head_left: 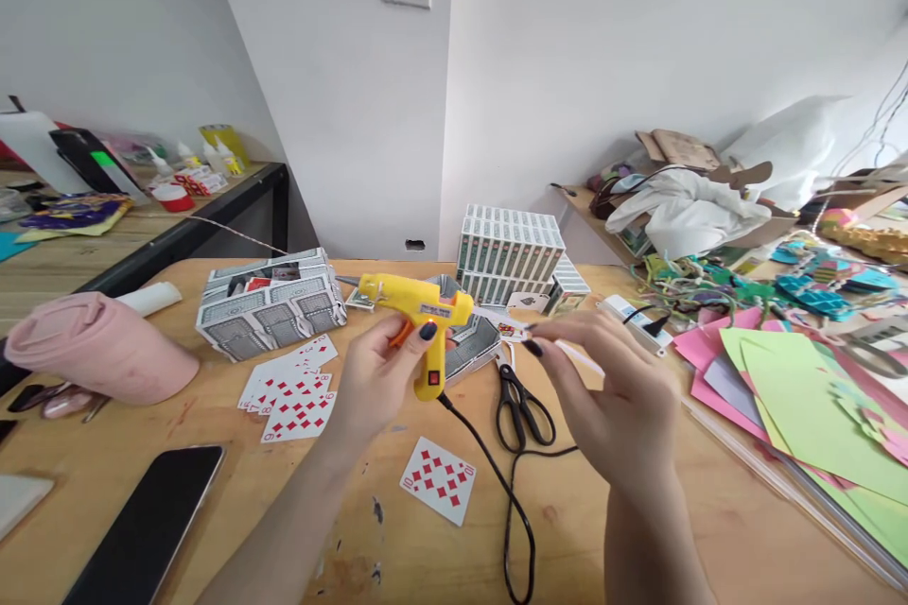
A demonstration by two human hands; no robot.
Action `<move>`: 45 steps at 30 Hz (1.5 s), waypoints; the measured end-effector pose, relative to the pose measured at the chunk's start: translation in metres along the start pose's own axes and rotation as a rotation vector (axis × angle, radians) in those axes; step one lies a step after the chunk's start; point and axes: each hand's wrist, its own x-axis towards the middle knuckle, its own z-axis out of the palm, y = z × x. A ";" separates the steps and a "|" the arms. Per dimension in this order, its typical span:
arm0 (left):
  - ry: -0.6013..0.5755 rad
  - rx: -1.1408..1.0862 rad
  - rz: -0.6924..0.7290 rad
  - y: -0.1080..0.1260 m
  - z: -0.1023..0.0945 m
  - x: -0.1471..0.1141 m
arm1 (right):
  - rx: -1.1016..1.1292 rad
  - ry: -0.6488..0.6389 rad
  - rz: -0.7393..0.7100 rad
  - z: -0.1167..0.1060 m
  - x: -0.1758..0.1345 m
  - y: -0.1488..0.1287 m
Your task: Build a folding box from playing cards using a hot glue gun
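My left hand (387, 364) is wrapped round the handle of a yellow hot glue gun (415, 300), its nozzle pointing left. A small light glows on the gun's side. Behind the gun a translucent glue stick (578, 357) runs out to the right, and my right hand (614, 388) pinches it between thumb and fingers. Below the gun lies a ten of diamonds card (440, 480). Black-handled scissors (523, 406) rest under the stick, beside the gun's black cord (489, 463). A grey patterned piece made of cards (472, 345) sits partly hidden behind the gun.
A box built of playing cards (273, 307) stands at left, with loose diamond cards (298, 406) before it. Stacked card packs (507, 255) stand at the back. A phone (146, 525) and pink roll (99, 345) lie left; coloured paper sheets (809, 406) and a power strip (635, 326) right.
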 end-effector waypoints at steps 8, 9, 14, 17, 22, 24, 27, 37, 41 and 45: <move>-0.030 -0.103 -0.048 -0.011 0.018 -0.002 | 0.762 -0.512 0.541 0.063 -0.008 0.011; -0.038 -0.071 -0.053 -0.012 0.022 -0.003 | 0.852 -0.501 0.640 0.072 -0.008 0.014; 0.065 0.309 0.170 -0.018 0.026 -0.005 | 1.053 -0.495 0.772 0.080 -0.004 0.025; 0.170 0.513 0.316 -0.022 0.024 -0.003 | 1.040 -0.541 0.766 0.073 -0.003 0.029; 0.078 0.592 0.278 -0.024 0.017 0.002 | 0.903 -0.536 0.804 0.065 0.000 0.037; 0.005 0.607 0.200 -0.025 0.013 0.005 | 0.784 -0.440 0.808 0.058 0.004 0.044; -0.105 0.777 0.067 -0.032 0.008 0.009 | 0.582 -0.233 0.845 0.042 0.010 0.058; -0.278 1.347 0.340 -0.089 0.027 0.013 | 0.305 0.048 0.856 0.003 0.014 0.084; -0.324 1.228 0.252 -0.069 0.011 0.018 | 0.300 0.103 0.866 0.006 0.014 0.084; -0.257 0.865 0.094 -0.029 -0.018 0.021 | 0.407 0.115 0.883 0.012 0.014 0.081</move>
